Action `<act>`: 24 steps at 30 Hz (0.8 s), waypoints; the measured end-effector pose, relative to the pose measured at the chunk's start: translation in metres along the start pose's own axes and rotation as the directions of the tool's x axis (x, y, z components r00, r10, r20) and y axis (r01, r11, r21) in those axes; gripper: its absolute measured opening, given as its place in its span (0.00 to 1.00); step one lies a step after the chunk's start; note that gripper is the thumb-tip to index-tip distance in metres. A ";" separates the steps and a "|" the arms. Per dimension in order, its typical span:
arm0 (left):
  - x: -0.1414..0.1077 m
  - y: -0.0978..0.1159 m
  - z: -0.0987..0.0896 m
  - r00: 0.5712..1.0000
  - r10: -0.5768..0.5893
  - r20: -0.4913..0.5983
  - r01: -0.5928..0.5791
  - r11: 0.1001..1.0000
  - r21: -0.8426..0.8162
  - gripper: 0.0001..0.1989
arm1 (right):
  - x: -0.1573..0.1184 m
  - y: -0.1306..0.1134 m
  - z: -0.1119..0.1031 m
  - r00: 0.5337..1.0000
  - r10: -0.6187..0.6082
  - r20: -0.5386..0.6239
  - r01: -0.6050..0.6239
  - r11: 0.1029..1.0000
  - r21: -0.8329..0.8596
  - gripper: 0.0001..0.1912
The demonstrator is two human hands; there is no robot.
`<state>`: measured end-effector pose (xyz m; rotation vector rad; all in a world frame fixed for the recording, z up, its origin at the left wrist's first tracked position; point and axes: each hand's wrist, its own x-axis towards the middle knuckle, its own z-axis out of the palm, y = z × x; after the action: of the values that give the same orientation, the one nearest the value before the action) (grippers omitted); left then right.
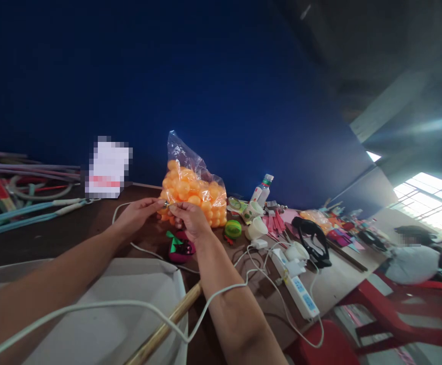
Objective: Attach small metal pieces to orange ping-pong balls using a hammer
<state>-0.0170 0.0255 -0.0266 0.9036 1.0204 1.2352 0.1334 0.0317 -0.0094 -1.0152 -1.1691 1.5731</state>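
Observation:
Above the table, my left hand (143,210) and my right hand (191,218) meet fingertip to fingertip. Both are closed in a pinch around a tiny dark, shiny piece (166,204) too small to name. Right behind them stands a clear plastic bag (194,190) full of orange balls. Below my fingers lies a purple pouch-like item (180,248) with a green ribbon. A green striped round toy (233,229) sits just right of my right hand.
A white box (178,284) with a wooden stick (182,306) lies in front. White cables run to a power strip (300,294). Left are light-blue rods (26,213); right are a bottle (262,190), cups, a black strap (314,241) and red chairs (388,304). A person (414,258) sits far right.

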 end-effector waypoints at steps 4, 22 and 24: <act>0.000 -0.001 -0.001 1.000 -0.006 0.022 0.006 1.000 0.019 0.17 | 0.000 0.001 -0.001 1.000 -0.016 0.009 0.016 1.000 -0.022 0.14; 0.001 -0.003 -0.001 0.998 0.005 0.057 -0.003 1.000 -0.031 0.15 | -0.001 -0.001 0.001 0.999 0.032 -0.020 -0.032 0.999 0.006 0.13; 0.002 -0.004 -0.001 0.999 0.014 0.047 -0.013 1.000 -0.027 0.16 | 0.000 -0.001 0.001 0.999 0.033 -0.029 -0.033 0.999 0.025 0.13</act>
<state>-0.0168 0.0272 -0.0315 0.9161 0.9593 1.2304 0.1324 0.0313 -0.0085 -1.0435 -1.1159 1.5892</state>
